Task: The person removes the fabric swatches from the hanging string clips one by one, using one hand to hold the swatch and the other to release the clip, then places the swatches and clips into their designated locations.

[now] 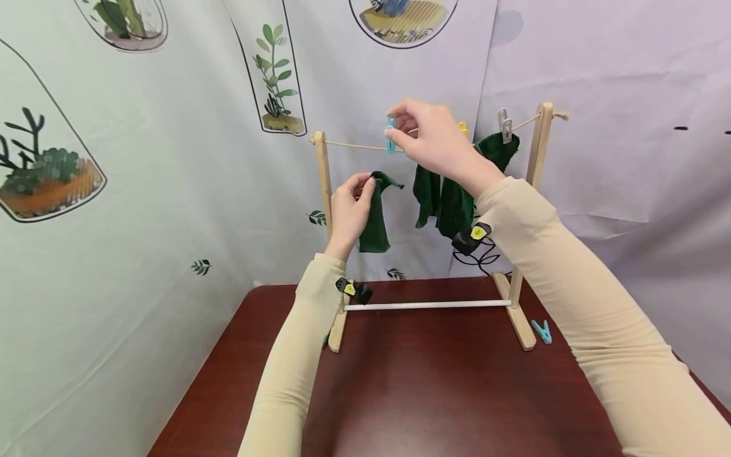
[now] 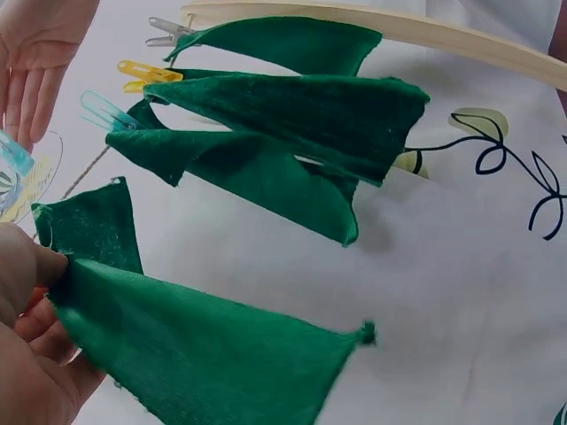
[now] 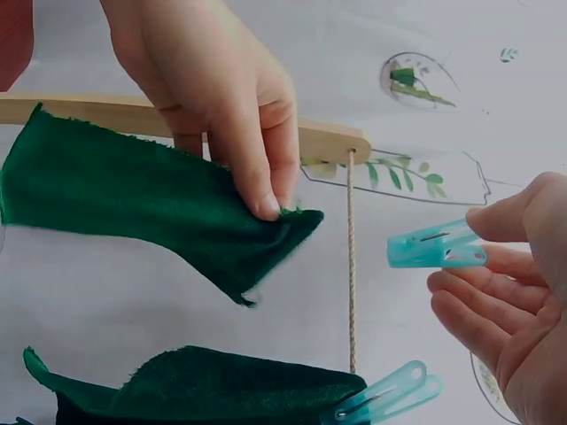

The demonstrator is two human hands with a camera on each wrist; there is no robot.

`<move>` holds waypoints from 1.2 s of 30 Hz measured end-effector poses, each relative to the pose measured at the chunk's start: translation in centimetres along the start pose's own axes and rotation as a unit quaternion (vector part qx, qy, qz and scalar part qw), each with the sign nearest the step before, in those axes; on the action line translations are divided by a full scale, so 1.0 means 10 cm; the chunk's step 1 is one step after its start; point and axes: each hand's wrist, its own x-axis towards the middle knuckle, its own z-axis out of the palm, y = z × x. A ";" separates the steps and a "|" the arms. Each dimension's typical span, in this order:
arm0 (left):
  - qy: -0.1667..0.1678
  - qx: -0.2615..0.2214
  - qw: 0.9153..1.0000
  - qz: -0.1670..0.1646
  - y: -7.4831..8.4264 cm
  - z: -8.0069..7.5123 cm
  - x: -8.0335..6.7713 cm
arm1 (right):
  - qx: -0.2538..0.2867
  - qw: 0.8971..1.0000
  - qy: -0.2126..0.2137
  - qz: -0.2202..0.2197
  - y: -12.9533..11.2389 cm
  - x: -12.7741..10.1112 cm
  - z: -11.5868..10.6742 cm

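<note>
While unreadable, yellow tags (image 1: pixel 477 233) on both wrists, hands on cloth (image 1: pixel 375 216) and clothespin (image 1: pixel 391 135).

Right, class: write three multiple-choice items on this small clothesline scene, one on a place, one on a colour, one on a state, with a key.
1. Where does the loose blue plastic clothespin lie?
A. on the dark red table, by the wooden rack's foot
B. on the string
C. in the left hand

2. What colour is the cloth strip in the left hand?
A. yellow
B. dark green
C. white

3. What does the right hand do?
A. hangs idle
B. presses the table
C. pinches a translucent blue clothespin near the string

Key: 1 A, it lies beside the foot; 2 B, green in every view; 3 C, thumb and finger grip it.
</note>
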 end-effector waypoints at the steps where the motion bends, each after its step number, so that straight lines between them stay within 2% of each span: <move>1: -0.002 0.002 1.000 -0.004 -0.01 0.00 -0.01 | 0.004 1.000 -0.001 0.000 0.00 -0.01 0.00; 6: -0.010 0.019 1.000 -0.012 -0.04 -0.05 -0.04 | 0.010 1.000 -0.005 0.003 0.02 -0.08 -0.05; 14: -0.021 0.040 0.999 0.008 -0.09 -0.21 -0.11 | 0.006 1.000 -0.002 0.029 0.10 -0.28 -0.20; 17: -0.019 0.046 0.999 0.014 -0.11 -0.30 -0.15 | 0.008 0.999 0.014 0.034 0.13 -0.35 -0.27; 26: 0.024 0.070 0.997 0.008 -0.12 -0.69 -0.19 | 0.013 0.992 0.104 0.064 0.32 -0.49 -0.52; 32: 0.055 0.085 0.995 -0.003 -0.13 -0.99 -0.19 | 0.045 0.979 0.188 0.062 0.42 -0.61 -0.72; 36: 0.072 0.105 0.992 -0.017 -0.21 -1.15 -0.21 | 0.060 0.970 0.232 0.052 0.48 -0.72 -0.84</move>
